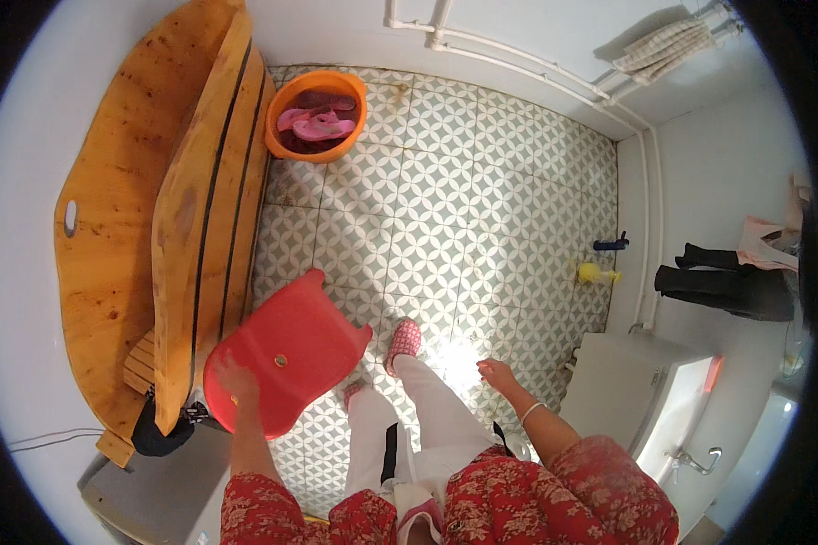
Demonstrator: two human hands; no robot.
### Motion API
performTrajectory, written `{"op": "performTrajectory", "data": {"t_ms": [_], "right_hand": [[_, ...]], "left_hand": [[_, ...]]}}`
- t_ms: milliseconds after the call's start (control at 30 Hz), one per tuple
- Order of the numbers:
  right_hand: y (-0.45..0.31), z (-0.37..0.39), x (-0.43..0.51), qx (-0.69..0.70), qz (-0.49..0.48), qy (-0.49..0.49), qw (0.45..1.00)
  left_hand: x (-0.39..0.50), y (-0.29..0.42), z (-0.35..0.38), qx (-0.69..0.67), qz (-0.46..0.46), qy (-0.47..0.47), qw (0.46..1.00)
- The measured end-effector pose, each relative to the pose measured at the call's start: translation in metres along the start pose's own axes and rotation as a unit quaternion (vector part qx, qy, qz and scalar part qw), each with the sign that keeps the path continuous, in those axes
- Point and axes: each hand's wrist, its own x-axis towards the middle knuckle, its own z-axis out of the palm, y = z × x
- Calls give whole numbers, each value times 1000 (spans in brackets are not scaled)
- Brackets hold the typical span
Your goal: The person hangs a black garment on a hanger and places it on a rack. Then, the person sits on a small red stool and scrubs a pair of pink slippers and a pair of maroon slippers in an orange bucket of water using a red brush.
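My left hand lies against a red plastic tub-like piece, close to its near rounded end. A ring is on one finger. The piece has a small round fitting in its middle and two prongs at its far end. Whether my blurred fingers grip it cannot be told. Out to the right, my right hand hangs over the tiled floor with its fingers loosely bent and nothing visible in them. A white bracelet circles that wrist. Between my hands are my legs in white trousers and a pink checked slipper.
A wooden bathtub lines the left wall. Beyond it stands an orange basin holding pink slippers. A blue object and yellow bottle sit by the right wall, near a white cabinet and hanging dark clothes.
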Motion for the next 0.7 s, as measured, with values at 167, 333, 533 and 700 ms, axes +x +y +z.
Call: {"op": "performTrajectory", "data": {"t_ms": [167, 333, 533, 700], "right_hand": [[25, -18, -11, 54, -26, 64, 996], [84, -30, -39, 130, 30, 26, 991], [133, -37, -52, 159, 146, 27, 976], [113, -40, -19, 158, 177, 39, 971]], "left_hand": [[-3, 116, -25, -121, 220, -154, 956], [-54, 104, -29, 14, 365, -475, 800], [-64, 15, -34, 122, 347, -530, 764], [-40, -20, -67, 197, 117, -502, 834]]}}
